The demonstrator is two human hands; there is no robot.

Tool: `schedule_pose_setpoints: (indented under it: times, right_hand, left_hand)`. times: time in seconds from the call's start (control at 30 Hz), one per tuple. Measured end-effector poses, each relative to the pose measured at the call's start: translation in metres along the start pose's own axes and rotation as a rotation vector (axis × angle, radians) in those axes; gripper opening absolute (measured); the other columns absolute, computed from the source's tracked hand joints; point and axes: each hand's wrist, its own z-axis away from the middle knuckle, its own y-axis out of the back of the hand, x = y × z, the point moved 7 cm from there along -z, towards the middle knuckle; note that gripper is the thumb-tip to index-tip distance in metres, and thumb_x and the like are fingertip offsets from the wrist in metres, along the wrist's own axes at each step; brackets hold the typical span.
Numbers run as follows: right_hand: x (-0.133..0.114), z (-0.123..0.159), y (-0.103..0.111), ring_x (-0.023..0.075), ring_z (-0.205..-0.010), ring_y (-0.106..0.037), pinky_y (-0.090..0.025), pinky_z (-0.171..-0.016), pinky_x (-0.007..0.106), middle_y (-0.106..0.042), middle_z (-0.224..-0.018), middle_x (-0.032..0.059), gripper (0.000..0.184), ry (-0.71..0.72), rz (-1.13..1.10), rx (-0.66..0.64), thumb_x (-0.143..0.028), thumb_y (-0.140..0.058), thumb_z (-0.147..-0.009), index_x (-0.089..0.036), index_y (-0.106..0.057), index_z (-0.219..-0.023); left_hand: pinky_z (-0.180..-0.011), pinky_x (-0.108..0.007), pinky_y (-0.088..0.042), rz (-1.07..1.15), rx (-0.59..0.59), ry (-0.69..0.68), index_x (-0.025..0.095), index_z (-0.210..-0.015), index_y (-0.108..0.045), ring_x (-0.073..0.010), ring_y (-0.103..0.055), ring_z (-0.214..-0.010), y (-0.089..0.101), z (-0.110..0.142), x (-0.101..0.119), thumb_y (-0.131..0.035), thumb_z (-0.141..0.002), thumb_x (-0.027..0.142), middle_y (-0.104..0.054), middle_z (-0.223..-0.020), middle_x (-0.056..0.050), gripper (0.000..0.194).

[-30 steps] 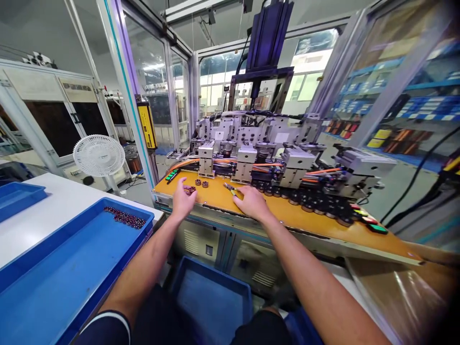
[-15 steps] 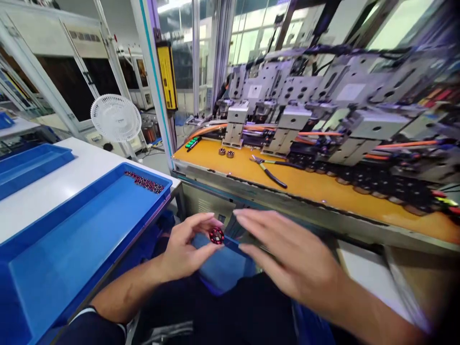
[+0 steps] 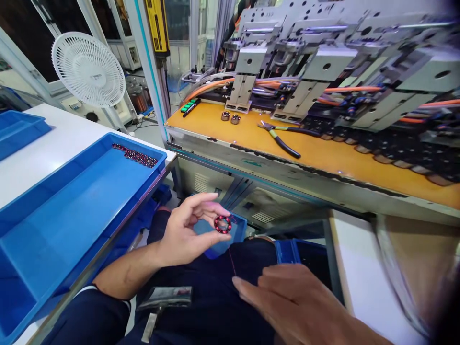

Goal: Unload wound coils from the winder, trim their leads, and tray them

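Note:
My left hand (image 3: pixel 187 230) pinches a small round part wound with red wire (image 3: pixel 223 224) between thumb and fingertips, held over my lap. A thin wire hangs from the part down toward my dark trousers. My right hand (image 3: pixel 298 302) lies lower right above my thigh, fingers stretched out flat with nothing in them. Two similar round parts (image 3: pixel 230 117) sit on the orange worktop (image 3: pixel 323 158), beside a pair of pliers (image 3: pixel 280 136).
A big blue tray (image 3: pixel 72 201) at my left holds a row of several red-wound parts (image 3: pixel 134 154). A blue bin (image 3: pixel 230 235) stands on the floor under the bench. A winding machine (image 3: pixel 323 62) fills the back of the worktop. A white fan (image 3: pixel 88 69) stands far left.
Both hands have come back from the worktop to my lap. The left hand picked up a red-wound part and keeps holding it; the right hand dropped lower and away from it.

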Motion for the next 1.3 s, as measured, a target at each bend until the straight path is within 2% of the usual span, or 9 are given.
schedule_pose_setpoints:
  times: [0.1, 0.17, 0.23, 0.3, 0.47, 0.77, 0.9, 1.07, 1.3]
  right_hand:
    - [0.017, -0.006, 0.001, 0.0234, -0.088, -0.068, -0.055, -0.077, 0.034, -0.072, -0.097, 0.0056, 0.050, -0.155, -0.256, -0.008, -0.039, -0.072, -0.083, -0.035, -0.056, -0.130]
    - [0.036, -0.016, 0.008, 0.0231, -0.088, -0.066, -0.055, -0.076, 0.033, -0.069, -0.098, 0.0058, 0.042, -0.323, -0.480, 0.140, -0.050, -0.074, -0.078, -0.032, -0.064, -0.114]
    - [0.053, -0.023, 0.007, 0.0181, -0.079, -0.063, -0.053, -0.072, 0.028, -0.065, -0.087, 0.0023, 0.029, -0.515, -0.683, 0.325, -0.045, -0.077, -0.077, -0.028, -0.066, -0.097]
    - [0.058, -0.028, -0.011, 0.0138, -0.074, -0.057, -0.048, -0.068, 0.024, -0.059, -0.078, -0.0010, 0.023, -0.636, -0.876, 0.380, -0.040, -0.077, -0.078, -0.023, -0.061, -0.082]
    - [0.055, -0.020, -0.052, 0.0114, -0.068, -0.046, -0.041, -0.065, 0.024, -0.050, -0.070, -0.0022, 0.028, -0.723, -1.174, 0.525, -0.040, -0.064, -0.089, -0.019, -0.053, -0.073]
    - [0.052, -0.017, -0.042, 0.0136, -0.080, -0.050, -0.043, -0.074, 0.025, -0.051, -0.084, -0.0007, 0.017, -0.712, -1.088, 0.497, -0.036, -0.066, -0.088, -0.022, -0.057, -0.083]
    - [0.053, -0.007, -0.050, 0.0130, -0.074, -0.047, -0.041, -0.071, 0.025, -0.049, -0.076, -0.0012, 0.024, -0.755, -1.087, 0.593, -0.038, -0.056, -0.095, -0.021, -0.055, -0.078]
    - [0.056, 0.000, -0.049, 0.0142, -0.076, -0.049, -0.041, -0.073, 0.027, -0.051, -0.078, -0.0002, 0.024, -0.741, -1.061, 0.532, -0.040, -0.052, -0.097, -0.021, -0.056, -0.082]
    - [0.055, -0.019, -0.031, 0.0119, -0.065, -0.046, -0.038, -0.060, 0.024, -0.050, -0.069, -0.0015, 0.034, -0.802, -0.881, 0.317, -0.048, -0.059, -0.089, -0.019, -0.053, -0.072]
  left_hand:
    - [-0.079, -0.023, -0.060, 0.037, -0.031, -0.036, 0.026, -0.134, -0.046, -0.0134, -0.070, -0.088, -0.003, 0.001, 0.002, -0.077, -0.072, 0.002, -0.071, -0.106, -0.007, 0.073]
    - [-0.080, -0.022, -0.060, 0.049, -0.053, -0.068, 0.027, -0.137, -0.045, -0.0128, -0.070, -0.089, -0.006, 0.002, 0.005, -0.075, -0.071, -0.001, -0.070, -0.109, -0.006, 0.078]
    - [-0.080, -0.022, -0.060, 0.055, -0.073, -0.089, 0.027, -0.138, -0.044, -0.0123, -0.069, -0.088, -0.010, 0.003, 0.006, -0.074, -0.071, -0.003, -0.069, -0.109, -0.006, 0.080]
    - [-0.080, -0.023, -0.060, 0.062, -0.091, -0.109, 0.027, -0.139, -0.043, -0.0125, -0.069, -0.088, -0.014, 0.004, 0.007, -0.074, -0.072, -0.003, -0.068, -0.108, -0.006, 0.079]
    - [-0.081, -0.023, -0.059, 0.134, -0.079, -0.059, 0.027, -0.138, -0.043, -0.0122, -0.069, -0.088, -0.012, 0.008, 0.000, -0.073, -0.072, -0.004, -0.068, -0.109, -0.006, 0.079]
    - [-0.087, -0.027, -0.059, 0.138, -0.177, -0.003, 0.029, -0.139, -0.043, -0.0158, -0.069, -0.098, -0.019, 0.012, -0.002, -0.071, -0.076, -0.001, -0.069, -0.113, -0.007, 0.075]
    - [-0.085, -0.027, -0.059, 0.355, -0.152, 0.205, 0.026, -0.129, -0.053, -0.0162, -0.071, -0.096, -0.019, 0.015, -0.016, -0.071, -0.077, 0.000, -0.070, -0.113, -0.008, 0.061]
    - [-0.082, -0.030, -0.060, 0.589, -0.160, 0.420, 0.021, -0.103, -0.069, -0.0194, -0.073, -0.092, -0.019, 0.016, -0.031, -0.076, -0.075, 0.009, -0.070, -0.112, -0.009, 0.031]
    - [-0.081, -0.025, -0.058, 0.595, -0.198, 0.466, 0.023, -0.104, -0.074, -0.0124, -0.069, -0.086, -0.029, 0.017, -0.035, -0.083, -0.066, 0.010, -0.063, -0.113, -0.006, 0.042]
